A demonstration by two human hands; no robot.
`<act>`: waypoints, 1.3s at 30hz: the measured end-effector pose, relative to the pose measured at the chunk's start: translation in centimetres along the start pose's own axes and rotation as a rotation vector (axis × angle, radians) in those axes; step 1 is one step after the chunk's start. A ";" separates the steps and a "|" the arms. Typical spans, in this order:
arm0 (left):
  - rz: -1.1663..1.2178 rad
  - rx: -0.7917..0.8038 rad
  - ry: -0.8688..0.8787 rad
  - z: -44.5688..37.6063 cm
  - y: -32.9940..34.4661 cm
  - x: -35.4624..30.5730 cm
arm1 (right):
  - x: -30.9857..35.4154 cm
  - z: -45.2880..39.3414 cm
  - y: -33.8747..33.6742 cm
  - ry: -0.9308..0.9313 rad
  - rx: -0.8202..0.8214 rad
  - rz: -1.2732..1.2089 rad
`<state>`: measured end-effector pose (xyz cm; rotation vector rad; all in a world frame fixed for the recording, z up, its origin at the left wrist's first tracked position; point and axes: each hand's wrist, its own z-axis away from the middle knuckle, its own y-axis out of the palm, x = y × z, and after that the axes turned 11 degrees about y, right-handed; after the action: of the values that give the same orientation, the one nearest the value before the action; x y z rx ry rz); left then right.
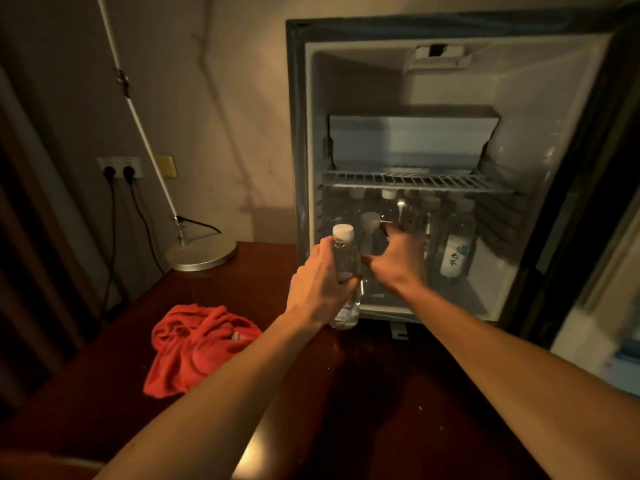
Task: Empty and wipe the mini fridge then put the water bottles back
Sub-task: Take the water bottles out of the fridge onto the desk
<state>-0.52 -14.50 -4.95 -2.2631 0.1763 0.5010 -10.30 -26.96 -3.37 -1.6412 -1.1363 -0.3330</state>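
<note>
while the crumpled red cloth [197,348] lies on the dark wooden desk [104,358], the left hand [317,282] grips a clear plastic water bottle [344,271]; the right hand [398,258] curls round another inside the open mini fridge [408,81]. risk: brushing neighbouring bottles [455,240] could topple them.
</note>
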 end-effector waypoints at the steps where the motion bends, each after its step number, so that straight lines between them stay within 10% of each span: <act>1: 0.006 -0.008 -0.001 0.8 -0.6 0.1 | 0.4 0.8 0.0 -0.006 -0.011 0.013; 39: -0.028 -0.306 -0.140 0.9 -11.0 20.6 | 12.1 3.2 16.5 -0.204 0.038 -0.147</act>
<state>21.09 -5.77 -6.37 -2.5105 -0.0044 0.7093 8.05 -17.81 -6.03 -1.5886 -1.4122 -0.2396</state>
